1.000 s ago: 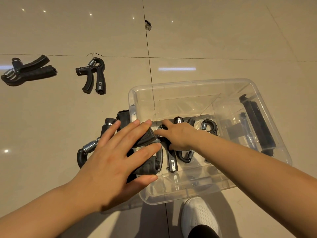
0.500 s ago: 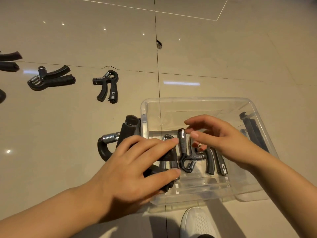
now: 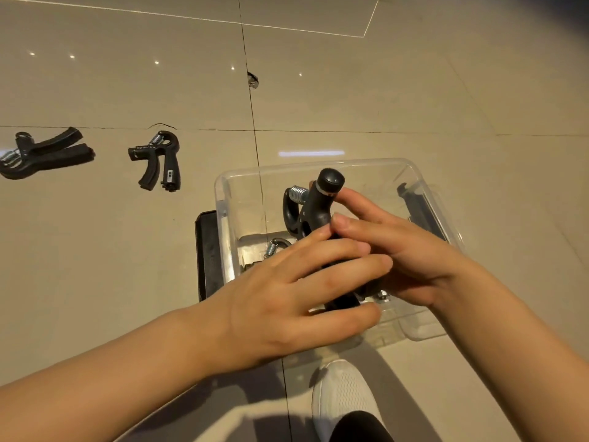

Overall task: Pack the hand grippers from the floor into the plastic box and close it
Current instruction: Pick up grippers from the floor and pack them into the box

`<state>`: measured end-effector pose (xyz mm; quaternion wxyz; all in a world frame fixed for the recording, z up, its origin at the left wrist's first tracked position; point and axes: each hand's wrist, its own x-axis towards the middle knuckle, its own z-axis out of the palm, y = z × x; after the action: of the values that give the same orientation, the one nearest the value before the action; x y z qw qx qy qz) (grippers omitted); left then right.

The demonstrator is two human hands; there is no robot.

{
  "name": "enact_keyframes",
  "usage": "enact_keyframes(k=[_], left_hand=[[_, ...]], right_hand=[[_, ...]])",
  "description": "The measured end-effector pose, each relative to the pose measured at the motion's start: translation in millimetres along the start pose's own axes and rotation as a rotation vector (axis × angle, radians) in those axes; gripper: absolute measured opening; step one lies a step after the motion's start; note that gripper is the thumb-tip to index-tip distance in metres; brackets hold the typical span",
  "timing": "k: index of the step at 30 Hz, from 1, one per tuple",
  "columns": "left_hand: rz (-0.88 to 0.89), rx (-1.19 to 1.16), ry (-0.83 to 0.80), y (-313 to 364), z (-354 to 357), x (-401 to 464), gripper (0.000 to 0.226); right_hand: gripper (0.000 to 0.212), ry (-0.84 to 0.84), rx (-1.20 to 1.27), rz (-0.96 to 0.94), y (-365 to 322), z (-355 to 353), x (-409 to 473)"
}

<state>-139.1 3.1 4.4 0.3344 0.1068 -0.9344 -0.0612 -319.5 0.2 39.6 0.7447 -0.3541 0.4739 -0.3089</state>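
A clear plastic box (image 3: 366, 162) stands open on the tiled floor in front of me. My left hand (image 3: 287, 298) grips the lower handles of a large black hand gripper (image 3: 318, 202) with a steel spring, held upright inside the box. My right hand (image 3: 408, 256) meets it from the right, fingers closed on the same gripper's handle. Under my hands another small gripper (image 3: 277, 247) lies on the box floor, mostly hidden. Two more black grippers lie on the floor to the left: a small one (image 3: 159, 164) and a large one (image 3: 41, 154).
A black flat part (image 3: 207, 250) sticks out beside the box's left wall, and a black latch piece (image 3: 420, 212) sits on its right wall. My white shoe (image 3: 344, 397) is just in front of the box. A small metal floor fitting (image 3: 252, 80) lies farther away.
My left hand has lifted the large gripper from the floor beside the box up and into the box. My right hand has closed in on it from the right.
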Motion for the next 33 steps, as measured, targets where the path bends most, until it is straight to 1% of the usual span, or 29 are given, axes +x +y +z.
enact_keyframes(k=[3,7,8,10,12,14,17,21,25,29,33], left_hand=[[-0.053,-0.027,0.015,1,3,-3,0.029],[-0.146,-0.047,-0.036,-3,1,-19,0.060],[-0.216,-0.043,-0.043,-6,0,-24,0.062],[-0.437,-0.008,-0.079,-16,0,-38,0.063],[-0.634,0.061,-0.196,-27,3,-53,0.064],[-0.708,0.081,-0.311,-34,10,-65,0.065],[-0.726,0.079,-0.345,-36,17,-72,0.063],[-0.734,0.099,-0.312,-35,18,-72,0.059],[-0.738,0.093,-0.299,-35,19,-72,0.057],[-0.743,0.093,-0.305,-36,19,-72,0.055],[-0.748,0.094,-0.310,-35,19,-73,0.054]], right_hand=[[0.052,0.023,-0.055,0.024,7,-8,0],[0.051,0.084,-0.107,0.058,8,-14,8],[0.052,0.110,-0.120,0.072,5,-17,9],[0.053,0.183,-0.207,0.077,-2,-23,11],[0.052,0.273,-0.385,0.055,-4,-32,13],[0.055,0.363,-0.637,0.002,0,-41,16],[0.061,0.394,-1.056,-0.017,12,-56,21],[0.056,0.386,-1.252,0.098,28,-73,33],[0.054,0.421,-1.528,0.203,47,-88,55],[0.054,0.384,-1.680,0.322,65,-100,69],[0.049,0.299,-1.715,0.383,72,-104,76]])
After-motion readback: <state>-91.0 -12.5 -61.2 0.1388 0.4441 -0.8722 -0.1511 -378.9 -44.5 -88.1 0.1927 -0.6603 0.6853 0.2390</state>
